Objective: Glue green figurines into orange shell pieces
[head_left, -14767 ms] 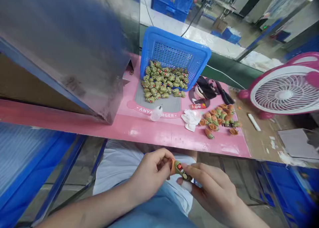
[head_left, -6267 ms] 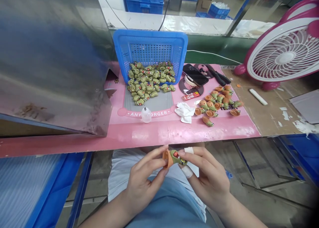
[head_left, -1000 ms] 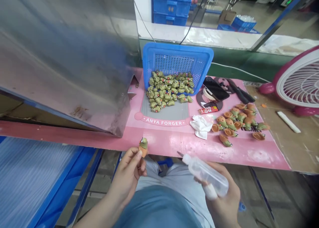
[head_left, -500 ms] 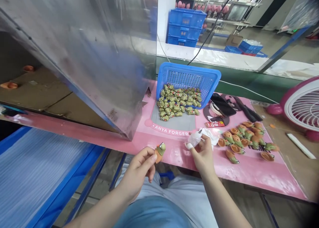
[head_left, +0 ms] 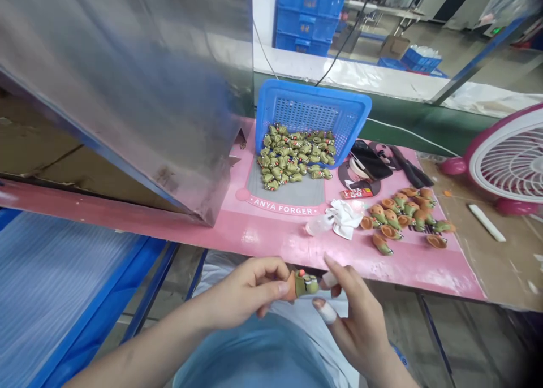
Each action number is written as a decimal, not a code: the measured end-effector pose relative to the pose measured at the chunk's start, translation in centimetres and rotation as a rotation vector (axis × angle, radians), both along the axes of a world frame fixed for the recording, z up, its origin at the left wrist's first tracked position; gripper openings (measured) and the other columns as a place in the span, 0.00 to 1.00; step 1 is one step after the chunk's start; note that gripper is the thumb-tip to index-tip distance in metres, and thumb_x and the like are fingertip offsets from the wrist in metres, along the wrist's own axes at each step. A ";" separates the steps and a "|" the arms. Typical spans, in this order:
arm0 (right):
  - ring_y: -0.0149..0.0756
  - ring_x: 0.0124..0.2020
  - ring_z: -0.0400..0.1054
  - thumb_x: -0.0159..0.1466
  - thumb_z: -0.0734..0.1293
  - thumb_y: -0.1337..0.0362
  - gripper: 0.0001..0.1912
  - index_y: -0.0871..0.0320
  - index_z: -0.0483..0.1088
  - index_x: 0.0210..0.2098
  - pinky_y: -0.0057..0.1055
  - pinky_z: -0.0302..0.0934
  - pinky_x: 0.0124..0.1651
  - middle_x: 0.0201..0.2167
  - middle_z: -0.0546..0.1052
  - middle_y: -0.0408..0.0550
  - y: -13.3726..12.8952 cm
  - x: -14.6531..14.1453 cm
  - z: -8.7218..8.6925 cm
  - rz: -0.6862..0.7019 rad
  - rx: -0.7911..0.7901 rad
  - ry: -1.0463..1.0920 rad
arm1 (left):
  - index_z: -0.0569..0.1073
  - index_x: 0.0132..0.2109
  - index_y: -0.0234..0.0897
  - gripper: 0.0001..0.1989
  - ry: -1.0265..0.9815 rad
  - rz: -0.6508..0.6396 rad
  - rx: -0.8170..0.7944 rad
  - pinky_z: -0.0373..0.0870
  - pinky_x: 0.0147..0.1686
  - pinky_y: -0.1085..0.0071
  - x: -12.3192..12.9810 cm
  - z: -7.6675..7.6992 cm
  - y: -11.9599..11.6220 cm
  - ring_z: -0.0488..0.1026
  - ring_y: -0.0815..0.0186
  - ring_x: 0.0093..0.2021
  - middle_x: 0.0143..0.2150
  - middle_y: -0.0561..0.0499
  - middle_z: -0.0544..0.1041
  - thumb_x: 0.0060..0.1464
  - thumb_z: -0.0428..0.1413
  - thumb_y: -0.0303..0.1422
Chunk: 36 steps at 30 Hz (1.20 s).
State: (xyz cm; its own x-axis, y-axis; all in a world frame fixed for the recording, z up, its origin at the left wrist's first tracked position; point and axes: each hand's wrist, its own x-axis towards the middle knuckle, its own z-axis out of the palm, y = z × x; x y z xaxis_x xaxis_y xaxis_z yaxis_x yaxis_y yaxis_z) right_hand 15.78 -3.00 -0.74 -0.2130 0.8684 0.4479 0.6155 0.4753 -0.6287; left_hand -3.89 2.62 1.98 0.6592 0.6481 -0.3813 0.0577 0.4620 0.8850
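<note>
My left hand (head_left: 263,286) pinches a small green and orange figurine part (head_left: 306,284) by its orange end, over my lap. The green end points right. Close beside that end is my right hand (head_left: 354,311), its thumb and fingers apart, white wraps on the thumb and a finger. Nothing is held in it. A small clear bottle (head_left: 319,225) lies on the pink mat, against a crumpled white cloth (head_left: 345,218). Similar green and orange pieces (head_left: 390,232) are spread on the mat at the right.
A tipped blue basket (head_left: 314,94) spills many green pieces (head_left: 292,156) onto the mat. Behind the cloth are a red packet (head_left: 357,193) and a black phone (head_left: 371,159). A fan (head_left: 517,156) stands at the right, a metal cabinet (head_left: 169,94) at the left.
My right hand has let go of the clear bottle, leaving it by the cloth, and come toward my left hand. The held figurine part has turned from upright to pointing right.
</note>
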 end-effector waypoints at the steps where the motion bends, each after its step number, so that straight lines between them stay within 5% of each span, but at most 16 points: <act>1: 0.32 0.30 0.60 0.60 0.61 0.71 0.26 0.60 0.54 0.57 0.29 0.61 0.29 0.30 0.67 0.48 -0.3 -0.1 0.7 0.085 0.000 0.008 | 0.67 0.30 0.34 0.08 0.014 -0.067 -0.005 0.57 0.20 0.79 0.1 0.2 0.1 0.59 0.74 0.21 0.26 0.54 0.66 0.52 0.52 0.35; 6: 0.32 0.27 0.60 0.58 0.63 0.74 0.18 0.61 0.63 0.49 0.29 0.60 0.26 0.27 0.68 0.47 -1.0 0.1 2.0 0.168 -0.038 0.105 | 0.69 0.33 0.37 0.09 0.081 -0.156 0.103 0.61 0.23 0.77 0.4 0.8 -0.4 0.61 0.70 0.25 0.28 0.52 0.66 0.56 0.48 0.37; 9: 0.31 0.26 0.61 0.58 0.63 0.74 0.18 0.60 0.63 0.47 0.30 0.60 0.26 0.26 0.68 0.46 -1.4 -0.1 1.9 0.086 -0.058 0.216 | 0.73 0.42 0.42 0.11 0.142 -0.021 0.336 0.65 0.41 0.70 0.0 0.7 -1.6 0.68 0.63 0.42 0.43 0.47 0.72 0.57 0.47 0.36; 12: 0.31 0.26 0.61 0.57 0.64 0.75 0.19 0.61 0.64 0.47 0.30 0.60 0.26 0.27 0.69 0.47 -1.7 -0.4 1.8 0.034 -0.029 0.270 | 0.69 0.52 0.50 0.16 0.147 0.041 0.434 0.55 0.56 0.65 -0.3 0.4 -3.0 0.59 0.60 0.57 0.57 0.51 0.66 0.58 0.46 0.35; 36: 0.32 0.29 0.62 0.55 0.63 0.79 0.20 0.63 0.64 0.47 0.33 0.59 0.29 0.28 0.69 0.48 -2.6 -0.6 1.1 0.004 -0.014 0.314 | 0.64 0.56 0.49 0.19 0.067 0.003 0.455 0.53 0.58 0.62 -0.3 -0.2 -4.0 0.59 0.59 0.59 0.58 0.52 0.66 0.57 0.49 0.37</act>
State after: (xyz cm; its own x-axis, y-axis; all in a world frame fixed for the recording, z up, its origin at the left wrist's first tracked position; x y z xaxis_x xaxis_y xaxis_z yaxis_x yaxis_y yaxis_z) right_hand 15.18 -5.56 0.39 -0.0696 0.8743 0.4804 0.3881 0.4673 -0.7943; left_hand -4.20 -1.35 1.83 0.6408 0.7612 -0.0994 0.1212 0.0275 0.9922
